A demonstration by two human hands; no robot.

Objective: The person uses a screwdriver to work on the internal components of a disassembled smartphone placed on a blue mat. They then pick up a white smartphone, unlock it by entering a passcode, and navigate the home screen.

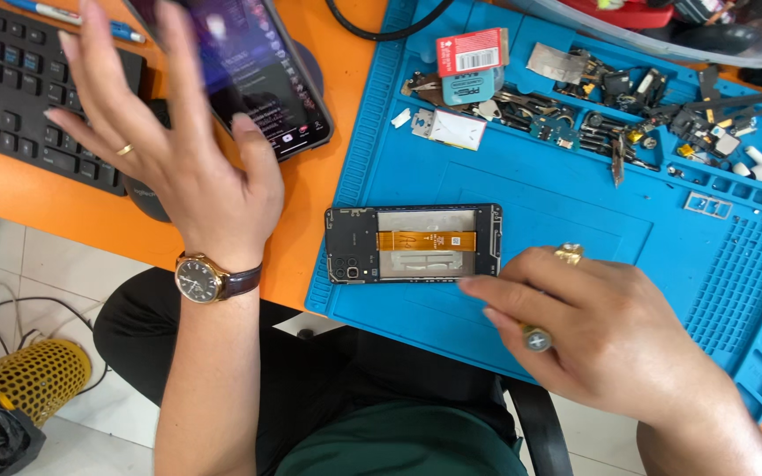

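Observation:
An opened phone (pixel 413 243) with its back cover off lies on the blue repair mat (pixel 575 211), showing an orange flex cable and bare frame. My right hand (pixel 601 330) rests on the mat just right of and below it, fingers closed around a small screwdriver (pixel 537 338) whose metal end cap shows; the forefinger reaches toward the phone's lower edge. My left hand (pixel 169 141), wearing a ring and a wristwatch, hovers with fingers spread over a second phone (pixel 257 70) with a lit screen, lying on the orange desk. It holds nothing.
A black keyboard (pixel 19 88) lies at far left beside a black mouse (pixel 143 194). Several small phone parts (pixel 610 106) and a red-and-blue pack (pixel 472 62) fill the mat's upper trays. A yellow mesh bin (pixel 33 379) stands on the floor below.

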